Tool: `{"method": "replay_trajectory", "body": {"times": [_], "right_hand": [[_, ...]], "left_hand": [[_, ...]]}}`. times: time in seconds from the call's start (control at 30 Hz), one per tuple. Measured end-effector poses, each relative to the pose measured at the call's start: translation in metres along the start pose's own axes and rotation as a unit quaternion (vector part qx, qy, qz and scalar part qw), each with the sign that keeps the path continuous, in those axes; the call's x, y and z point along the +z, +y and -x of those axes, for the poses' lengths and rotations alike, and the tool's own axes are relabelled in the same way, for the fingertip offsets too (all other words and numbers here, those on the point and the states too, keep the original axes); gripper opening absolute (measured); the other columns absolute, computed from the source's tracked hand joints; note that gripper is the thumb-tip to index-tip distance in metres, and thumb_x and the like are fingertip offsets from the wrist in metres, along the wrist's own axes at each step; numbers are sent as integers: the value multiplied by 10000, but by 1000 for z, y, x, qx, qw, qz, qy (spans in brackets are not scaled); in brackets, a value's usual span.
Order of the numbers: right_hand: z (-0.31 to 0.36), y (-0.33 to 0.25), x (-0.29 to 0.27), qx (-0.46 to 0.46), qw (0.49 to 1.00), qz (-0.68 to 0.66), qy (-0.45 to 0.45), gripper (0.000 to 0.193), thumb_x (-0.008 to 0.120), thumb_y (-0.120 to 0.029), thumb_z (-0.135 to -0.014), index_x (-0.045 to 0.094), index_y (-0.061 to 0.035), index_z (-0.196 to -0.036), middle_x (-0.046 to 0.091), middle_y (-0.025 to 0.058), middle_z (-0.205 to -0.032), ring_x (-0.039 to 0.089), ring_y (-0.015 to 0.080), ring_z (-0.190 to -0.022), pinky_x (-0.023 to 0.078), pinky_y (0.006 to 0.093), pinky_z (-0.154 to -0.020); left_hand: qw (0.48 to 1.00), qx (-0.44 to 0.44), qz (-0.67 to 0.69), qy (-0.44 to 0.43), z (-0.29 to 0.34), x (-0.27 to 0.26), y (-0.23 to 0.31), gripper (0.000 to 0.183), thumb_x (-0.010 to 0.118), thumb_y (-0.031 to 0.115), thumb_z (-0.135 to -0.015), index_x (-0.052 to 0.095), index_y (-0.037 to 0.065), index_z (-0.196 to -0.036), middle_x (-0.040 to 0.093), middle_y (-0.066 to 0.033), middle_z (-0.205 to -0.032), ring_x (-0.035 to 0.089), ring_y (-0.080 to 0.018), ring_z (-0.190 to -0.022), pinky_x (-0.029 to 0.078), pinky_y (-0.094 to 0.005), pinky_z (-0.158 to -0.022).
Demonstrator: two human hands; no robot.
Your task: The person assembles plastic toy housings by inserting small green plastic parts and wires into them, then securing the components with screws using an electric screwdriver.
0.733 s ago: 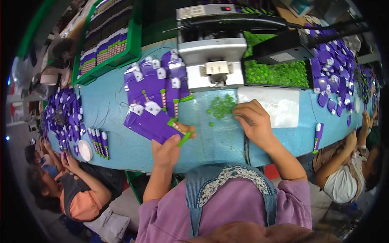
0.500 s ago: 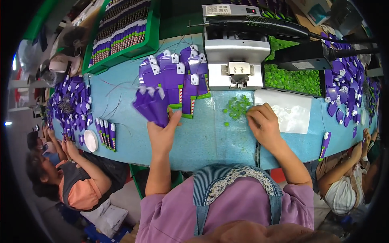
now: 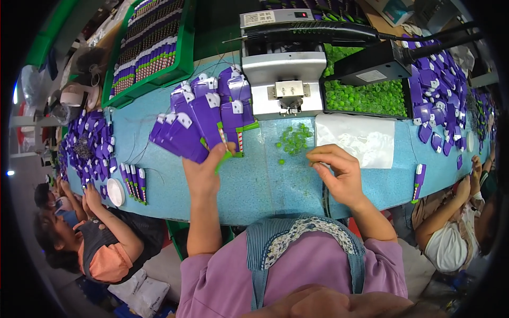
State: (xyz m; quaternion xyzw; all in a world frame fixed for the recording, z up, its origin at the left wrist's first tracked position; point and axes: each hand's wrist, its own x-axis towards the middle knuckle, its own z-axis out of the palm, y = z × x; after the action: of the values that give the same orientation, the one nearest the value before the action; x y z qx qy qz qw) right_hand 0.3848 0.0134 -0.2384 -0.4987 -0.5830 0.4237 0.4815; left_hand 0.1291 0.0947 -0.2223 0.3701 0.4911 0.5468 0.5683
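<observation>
My left hand is closed around a fan of flat purple plastic pieces with white tips. One of them, angled across the front, shows a red-and-white striped stem and green end near my thumb. Just beyond lie more such purple pieces on the blue table. My right hand is over the table with thumb and fingers drawn together; whatever they pinch is too small to make out. Left of its fingertips is a loose cluster of small translucent green caps. A white plastic sheet lies behind that hand.
A silver bench machine stands ahead, with a black-handled tool across its top. Beside it is a black tray of green caps. A green crate stands at far left. Purple piles and co-workers flank me.
The purple pieces in my left hand have spread into a wider fan, with a striped-stem piece now across the front. My right hand has turned slightly beside the caps. The whole view has shifted.
</observation>
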Motion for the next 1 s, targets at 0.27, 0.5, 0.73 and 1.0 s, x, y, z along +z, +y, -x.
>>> {"method": "replay_trajectory", "body": {"times": [0.27, 0.5, 0.73, 1.0], "right_hand": [[2, -30, 18, -110, 991, 67, 26, 271, 680, 84, -743, 623, 32, -1003, 665, 159, -916, 638, 241, -788, 508, 304, -683], [8, -30, 26, -141, 987, 73, 40, 274, 710, 72, -730, 609, 42, -982, 675, 159, -900, 640, 253, -768, 505, 314, -661], [6, -26, 18, -130, 990, 47, 26, 214, 720, 20, -744, 630, 57, -935, 656, 169, -901, 620, 236, -768, 482, 313, -668], [15, 0, -71, -39, 893, 421, 156, 169, 680, 3, -721, 597, -7, -867, 606, 95, -943, 535, 292, -880, 431, 396, -772]], "left_hand": [[982, -116, 51, -140, 64, 48, -16, 332, 700, -58, -780, 574, 4, -1082, 624, -65, -966, 620, -147, -851, 510, -279, -764], [951, -203, 159, -170, 65, 48, -24, 387, 707, -49, -789, 546, 33, -1131, 600, -38, -1027, 597, -123, -930, 498, -261, -814], [934, -249, 186, -176, 64, 55, -23, 372, 683, -51, -804, 544, 26, -1139, 611, -60, -1037, 614, -144, -918, 523, -291, -783], [948, -184, 216, -143, 58, 27, -44, 273, 637, 24, -849, 565, 36, -1111, 630, -119, -1010, 646, -245, -814, 554, -388, -651]]}}
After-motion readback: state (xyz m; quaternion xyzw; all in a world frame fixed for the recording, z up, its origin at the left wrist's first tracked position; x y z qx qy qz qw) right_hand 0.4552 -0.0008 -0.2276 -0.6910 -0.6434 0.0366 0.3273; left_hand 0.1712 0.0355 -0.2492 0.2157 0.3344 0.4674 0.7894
